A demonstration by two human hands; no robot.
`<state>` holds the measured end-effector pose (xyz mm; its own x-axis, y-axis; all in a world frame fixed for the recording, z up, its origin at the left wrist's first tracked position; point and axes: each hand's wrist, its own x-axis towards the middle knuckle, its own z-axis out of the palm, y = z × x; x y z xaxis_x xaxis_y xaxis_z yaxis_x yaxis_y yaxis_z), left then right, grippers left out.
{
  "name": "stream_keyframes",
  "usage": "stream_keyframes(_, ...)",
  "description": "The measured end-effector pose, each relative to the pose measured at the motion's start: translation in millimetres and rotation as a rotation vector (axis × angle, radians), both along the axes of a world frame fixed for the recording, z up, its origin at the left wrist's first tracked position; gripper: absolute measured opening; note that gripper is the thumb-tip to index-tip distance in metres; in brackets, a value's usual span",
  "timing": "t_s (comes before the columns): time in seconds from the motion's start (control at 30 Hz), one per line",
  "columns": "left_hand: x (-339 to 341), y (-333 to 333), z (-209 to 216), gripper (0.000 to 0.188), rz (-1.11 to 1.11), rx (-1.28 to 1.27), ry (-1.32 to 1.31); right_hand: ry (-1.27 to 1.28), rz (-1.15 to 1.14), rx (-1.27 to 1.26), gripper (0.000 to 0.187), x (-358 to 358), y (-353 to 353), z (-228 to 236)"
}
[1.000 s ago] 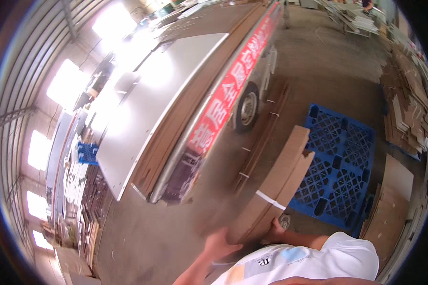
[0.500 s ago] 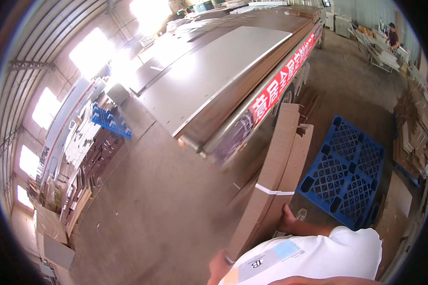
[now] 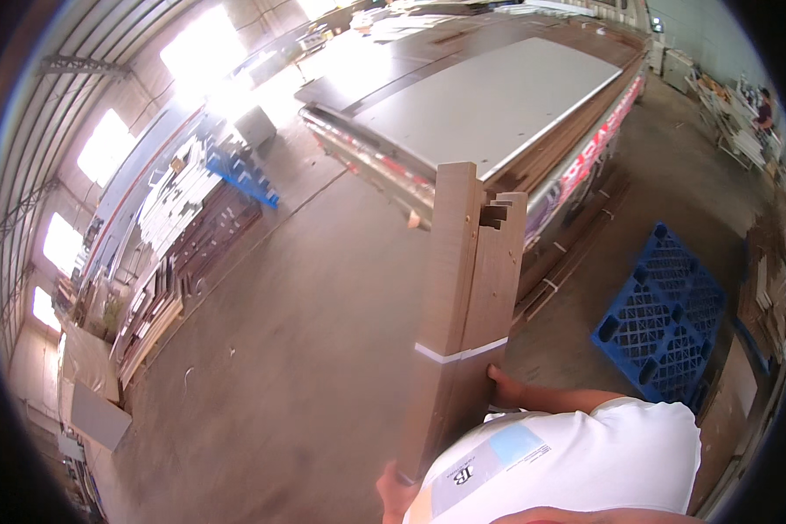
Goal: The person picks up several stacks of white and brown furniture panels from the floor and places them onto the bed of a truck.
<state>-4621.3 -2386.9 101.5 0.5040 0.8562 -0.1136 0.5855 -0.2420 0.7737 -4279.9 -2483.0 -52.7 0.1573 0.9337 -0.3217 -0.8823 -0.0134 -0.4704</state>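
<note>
A bundle of long brown boards (image 3: 469,288) stands tilted against my white shirt, its far end rising in front of a truck bed. A white strap (image 3: 459,351) wraps round the bundle, and notches show at its upper end. Low on the bundle's left side, my left hand (image 3: 395,494) is closed round its edge. My right hand (image 3: 501,388) grips the right side just below the strap; its thumb shows, while most of its fingers are hidden behind the boards.
Ahead lies a flatbed truck (image 3: 506,96) stacked with boards, a pale grey panel on top. A blue plastic pallet (image 3: 664,314) is on the floor to the right. Strapped brown strips (image 3: 561,271) lie beside the truck. Stacked boards (image 3: 179,210) line the left; a person (image 3: 764,112) stands far right.
The bundle has come more upright and shifted left, still in both hands. The view has turned, so the truck's near end now shows and the blue pallet sits further right.
</note>
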Motion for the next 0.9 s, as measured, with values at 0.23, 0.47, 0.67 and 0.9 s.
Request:
stream_keyframes(0.23,-30,119,-48,0.054,0.225,-0.003,0.075,0.142,0.187,-0.125,0.056,-12,187,-19)
stream_keyframes(0.47,30,307,33,0.044,0.277,-0.040,0.085,0.038,0.305,-0.177,0.059,14,416,-12)
stream_keyframes(0.67,69,458,59,0.044,0.416,-0.095,0.010,0.034,0.576,-0.200,0.083,33,643,-9)
stream_keyframes(0.9,161,683,44,0.044,0.465,-0.077,0.069,0.016,0.588,-0.234,0.079,115,872,-13)
